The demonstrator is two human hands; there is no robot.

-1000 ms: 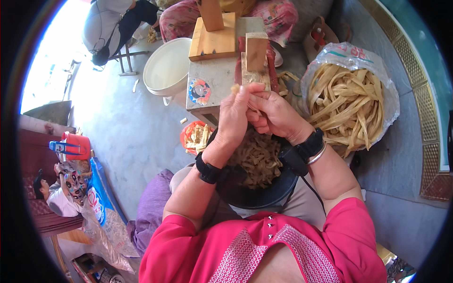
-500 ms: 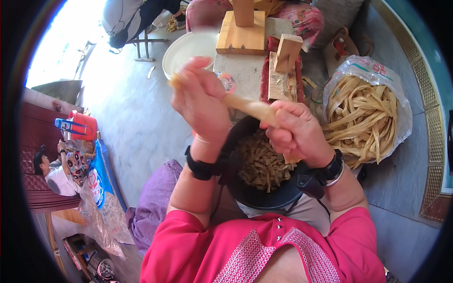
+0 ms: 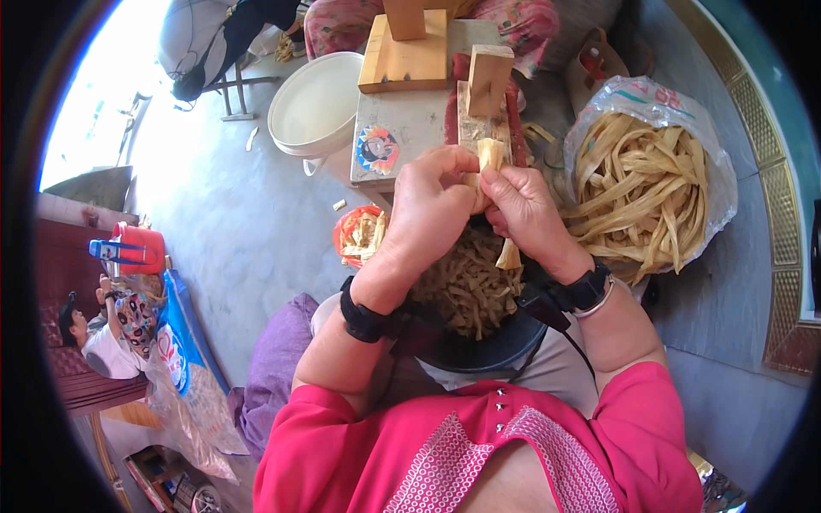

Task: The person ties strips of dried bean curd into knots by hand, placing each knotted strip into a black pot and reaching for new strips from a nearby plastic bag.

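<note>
My left hand (image 3: 430, 201) and my right hand (image 3: 526, 205) come together over a dark bowl (image 3: 466, 355). Both pinch a long, pale tan, fibrous strip (image 3: 490, 156), folded or bundled between the fingers. One frayed end sticks up above my thumbs, and another hangs below my right hand. Short cut pieces (image 3: 475, 291) of similar tan material lie in the bowl, which sits at my lap. Just beyond my hands, a wooden stand with an upright block (image 3: 490, 81) rests on a red cloth (image 3: 519, 128). My fingers partly hide the strip's middle.
A clear plastic bag (image 3: 723, 184) of long tan strips stands at right. At left are a small red bag (image 3: 339, 239) with pieces and a white round tub (image 3: 278, 128). A second wooden stand (image 3: 402, 73) sits on the bench (image 3: 372, 111), before a person in floral trousers (image 3: 522, 30).
My left hand has come down and right to meet my right hand. The strip, stretched between them before, is now gathered at the fingertips. The whole view has shifted slightly.
</note>
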